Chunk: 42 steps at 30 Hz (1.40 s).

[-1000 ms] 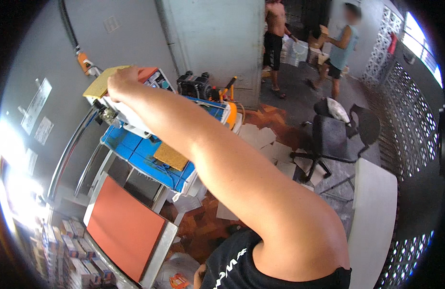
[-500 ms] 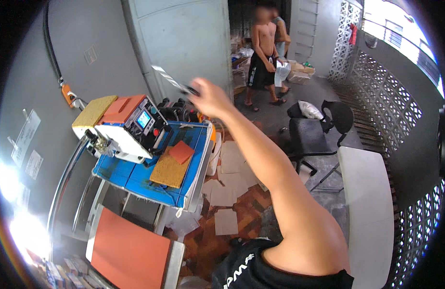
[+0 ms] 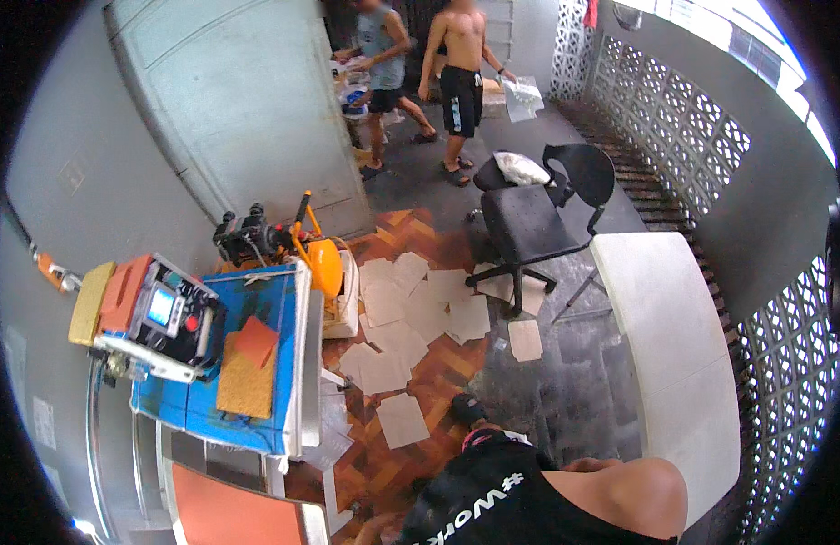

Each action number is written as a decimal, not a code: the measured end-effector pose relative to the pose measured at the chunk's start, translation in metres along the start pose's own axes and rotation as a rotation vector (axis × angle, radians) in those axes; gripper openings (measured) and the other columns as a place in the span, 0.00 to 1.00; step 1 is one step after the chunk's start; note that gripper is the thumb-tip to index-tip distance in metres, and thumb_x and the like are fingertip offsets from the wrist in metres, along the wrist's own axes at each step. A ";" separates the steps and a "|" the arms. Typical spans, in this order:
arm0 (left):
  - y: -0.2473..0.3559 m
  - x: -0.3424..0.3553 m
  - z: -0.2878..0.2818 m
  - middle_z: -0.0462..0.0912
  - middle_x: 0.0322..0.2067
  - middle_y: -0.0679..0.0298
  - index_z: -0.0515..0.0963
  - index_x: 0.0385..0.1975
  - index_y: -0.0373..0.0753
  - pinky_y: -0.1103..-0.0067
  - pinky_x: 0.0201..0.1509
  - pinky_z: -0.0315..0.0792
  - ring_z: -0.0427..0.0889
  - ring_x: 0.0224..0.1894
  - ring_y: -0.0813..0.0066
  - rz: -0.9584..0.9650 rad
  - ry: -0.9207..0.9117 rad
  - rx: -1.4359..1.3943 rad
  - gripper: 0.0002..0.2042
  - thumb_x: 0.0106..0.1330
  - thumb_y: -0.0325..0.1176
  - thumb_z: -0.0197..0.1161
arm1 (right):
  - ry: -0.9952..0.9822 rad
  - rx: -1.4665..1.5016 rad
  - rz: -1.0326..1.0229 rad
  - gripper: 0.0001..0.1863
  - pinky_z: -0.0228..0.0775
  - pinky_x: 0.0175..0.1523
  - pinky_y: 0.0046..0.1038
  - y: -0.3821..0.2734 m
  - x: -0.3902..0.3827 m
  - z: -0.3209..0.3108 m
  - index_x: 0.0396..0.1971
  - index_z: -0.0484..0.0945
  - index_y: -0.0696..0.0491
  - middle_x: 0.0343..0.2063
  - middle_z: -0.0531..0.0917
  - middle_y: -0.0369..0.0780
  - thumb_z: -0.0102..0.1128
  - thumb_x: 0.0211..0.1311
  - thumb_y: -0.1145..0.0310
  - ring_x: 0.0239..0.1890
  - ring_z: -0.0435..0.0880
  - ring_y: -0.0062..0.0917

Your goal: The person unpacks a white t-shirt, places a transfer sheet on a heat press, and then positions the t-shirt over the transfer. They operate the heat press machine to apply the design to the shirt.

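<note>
Neither of my hands shows. My right shoulder and bare upper arm sit at the lower right, and a bit of skin beyond them may be part of the same arm, with no fingers visible. The bladed tool is out of sight. Left of my dark shirt is a blue-topped cart [image 3: 197,400]. It carries a white machine with a small lit screen [image 3: 163,307], a tan rectangular pad [image 3: 238,392] and a small red-orange square piece [image 3: 255,341].
A red-orange board [image 3: 238,509] lies at the lower left. Pale sheets [image 3: 403,422] are scattered over the wooden floor. At right stand a black office chair [image 3: 529,222] and a white folding table [image 3: 661,336]. Two people [image 3: 461,91] are near the doorway, one holding a clear sheet.
My right arm, stretched out over the cart with a bladed tool, has drawn back, and hand and tool have left view. The view has swung right; the two people have moved apart.
</note>
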<state>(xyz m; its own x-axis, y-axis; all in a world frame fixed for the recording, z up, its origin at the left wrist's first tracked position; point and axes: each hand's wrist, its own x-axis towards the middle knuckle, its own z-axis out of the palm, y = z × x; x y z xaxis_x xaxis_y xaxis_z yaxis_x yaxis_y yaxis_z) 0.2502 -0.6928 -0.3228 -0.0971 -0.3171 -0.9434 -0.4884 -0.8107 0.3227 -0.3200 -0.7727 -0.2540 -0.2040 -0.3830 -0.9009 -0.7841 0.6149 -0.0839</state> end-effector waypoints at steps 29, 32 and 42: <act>0.807 0.275 -0.195 0.85 0.31 0.56 0.84 0.37 0.39 0.68 0.39 0.78 0.85 0.33 0.63 0.290 -0.182 1.084 0.13 0.65 0.41 0.57 | 0.228 0.688 0.250 0.26 0.75 0.54 0.38 -0.155 0.246 -0.292 0.48 0.81 0.47 0.46 0.85 0.47 0.68 0.45 0.58 0.50 0.83 0.43; 0.939 0.301 -0.187 0.85 0.30 0.56 0.83 0.38 0.39 0.68 0.39 0.78 0.85 0.33 0.63 0.269 -0.262 1.175 0.13 0.66 0.41 0.57 | 0.651 1.103 0.417 0.25 0.74 0.50 0.40 -0.180 0.203 -0.260 0.45 0.80 0.48 0.47 0.84 0.47 0.71 0.48 0.53 0.50 0.82 0.46; 1.146 0.244 0.095 0.84 0.30 0.58 0.82 0.39 0.39 0.68 0.36 0.78 0.85 0.32 0.63 0.180 -0.423 1.473 0.13 0.68 0.41 0.55 | 0.641 1.988 1.193 0.33 0.77 0.49 0.39 -0.295 0.061 -0.087 0.54 0.74 0.46 0.46 0.84 0.45 0.74 0.51 0.48 0.47 0.84 0.42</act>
<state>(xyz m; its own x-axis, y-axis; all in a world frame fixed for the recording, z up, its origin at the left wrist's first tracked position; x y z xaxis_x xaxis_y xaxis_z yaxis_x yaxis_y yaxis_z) -0.4154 -1.6525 -0.1905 -0.3524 0.0099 -0.9358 -0.8139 0.4903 0.3117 -0.1520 -1.0380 -0.2469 -0.3397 0.6379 -0.6912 0.9339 0.1419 -0.3281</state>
